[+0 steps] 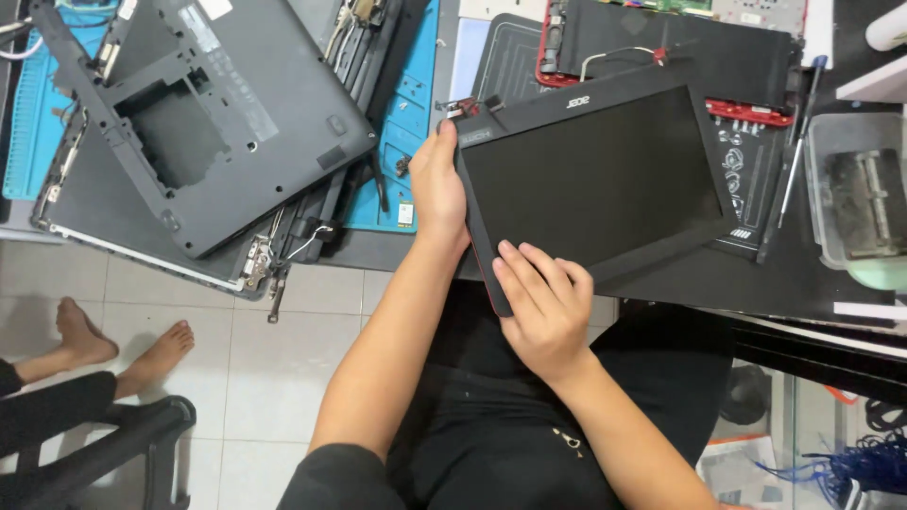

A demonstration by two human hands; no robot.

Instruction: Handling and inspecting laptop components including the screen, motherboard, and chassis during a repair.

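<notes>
Two hands on one laptop screen panel [595, 175], head view. Left hand [436, 189] clamped along panel's left edge, thumb over the bezel. Right hand [540, 302] pressed at the lower left corner, fingers [529, 269] flat on the glass, not curled under. Panel tilted, mostly over the black mat [794, 274], near corner overhanging the lap. Risks, as judged: slip off the table edge with only one side held; bezel cracking under fingertip pressure; cables [614, 55] at the hinge snagging on the red-trimmed laptop base [718, 57] behind.
</notes>
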